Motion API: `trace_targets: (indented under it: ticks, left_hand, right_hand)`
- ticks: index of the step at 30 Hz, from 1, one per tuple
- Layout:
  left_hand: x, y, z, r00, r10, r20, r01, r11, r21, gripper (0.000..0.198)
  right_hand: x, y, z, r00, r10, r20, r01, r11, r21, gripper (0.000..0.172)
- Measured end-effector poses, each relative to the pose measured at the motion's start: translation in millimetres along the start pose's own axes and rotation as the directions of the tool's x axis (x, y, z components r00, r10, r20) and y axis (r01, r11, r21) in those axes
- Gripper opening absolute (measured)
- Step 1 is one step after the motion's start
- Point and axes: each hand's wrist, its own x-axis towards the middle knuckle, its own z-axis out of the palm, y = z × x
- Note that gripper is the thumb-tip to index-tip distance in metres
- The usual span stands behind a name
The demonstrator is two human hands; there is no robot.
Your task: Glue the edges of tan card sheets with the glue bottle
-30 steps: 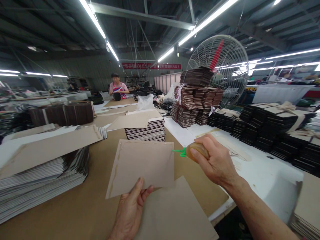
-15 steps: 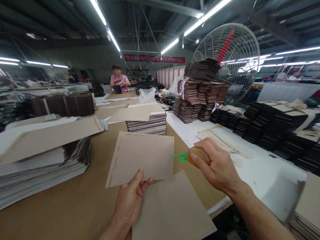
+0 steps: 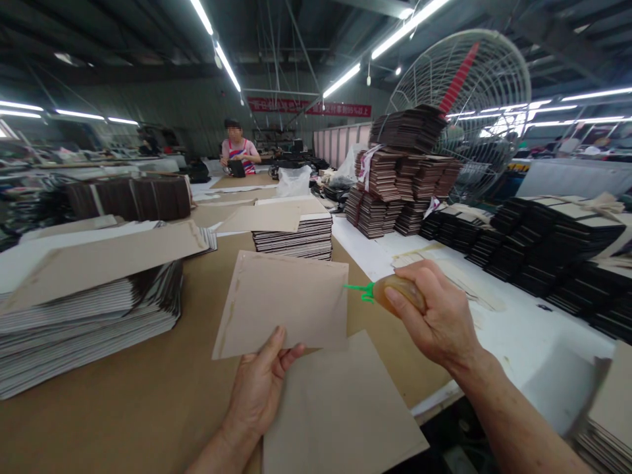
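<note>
My left hand (image 3: 259, 388) pinches the lower edge of a tan cardboard sheet (image 3: 284, 303) and holds it up, tilted, above the brown table (image 3: 143, 395). My right hand (image 3: 437, 316) is wrapped round a small amber glue bottle (image 3: 397, 289). Its green nozzle (image 3: 360, 289) points left and touches the sheet's right edge. A second, larger cardboard sheet (image 3: 340, 408) lies flat on the table under my hands.
A stack of grey boards (image 3: 83, 296) lies at the left, another stack (image 3: 293, 234) stands ahead. Dark piles (image 3: 402, 171) and black stacks (image 3: 548, 243) line the white table at the right, before a big fan (image 3: 464, 99). A person (image 3: 237, 151) works at the far end.
The view has shifted slightly, so everything sits a little higher and to the right. Both hands keep their grips; the nozzle stays at the sheet's right edge.
</note>
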Motion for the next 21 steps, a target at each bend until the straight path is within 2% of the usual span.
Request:
trace_targets:
  ticks: [2,6,12,18,21]
  left_hand:
    - [0,0,-0.7,1.0,0.01,0.003,-0.01,1.0,0.005,0.015]
    - [0,-1,-1.6,1.0,0.03,0.007,-0.03,0.999,0.014,0.014]
    - [0,0,-0.3,1.0,0.013,0.0,-0.013,1.0,0.016,0.015]
    - [2,0,-1.4,0.999,0.046,-0.012,-0.046,0.999,0.002,0.016]
    - [3,-1,-2.5,0.999,0.05,-0.003,-0.05,0.999,0.004,0.015]
  right_hand:
    - [0,-1,-1,1.0,0.001,0.012,-0.001,1.0,-0.008,0.018]
    - [-4,-3,-1,0.991,0.008,0.135,-0.013,0.999,0.041,0.017]
    - [-3,-3,-1,0.998,0.001,0.059,-0.003,1.0,0.023,0.018]
    - [-10,-9,0,0.981,-0.03,0.191,0.017,0.997,0.07,0.016]
    - [-10,-8,0,0.991,-0.028,0.133,0.021,0.998,0.053,0.017]
